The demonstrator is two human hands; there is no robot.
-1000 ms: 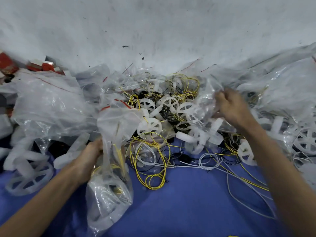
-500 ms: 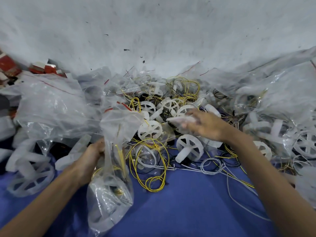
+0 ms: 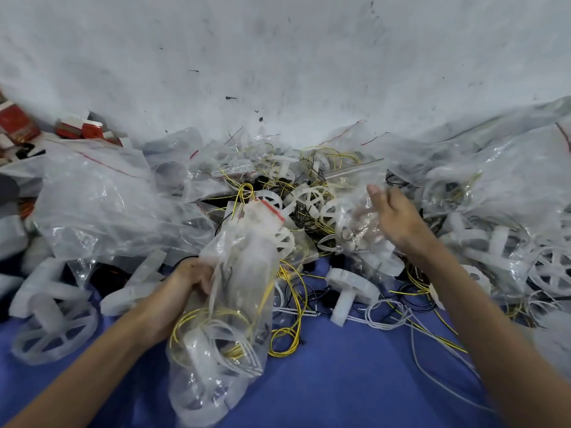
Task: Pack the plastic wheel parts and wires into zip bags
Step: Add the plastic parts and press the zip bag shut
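Blue table (image 3: 340, 381): one heap (image 3: 309, 196) of clear bags, white wheels and yellow wires along its far edge, too tangled to count. One zip bag (image 3: 234, 288) holding wires and wheel parts stands near the middle, the fingers of the left hand (image 3: 185, 282) clamped on its side. Right hand (image 3: 395, 220) over the heap, fingers spread, blurred.

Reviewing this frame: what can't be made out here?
1. Head view: right hand fingers, blurred behind a clear bag; grip unclear.
2. Head view: exact contents of the zip bag gripped by the left hand, smeared by motion blur and glare.
3. Head view: red boxes, cut off by left edge.
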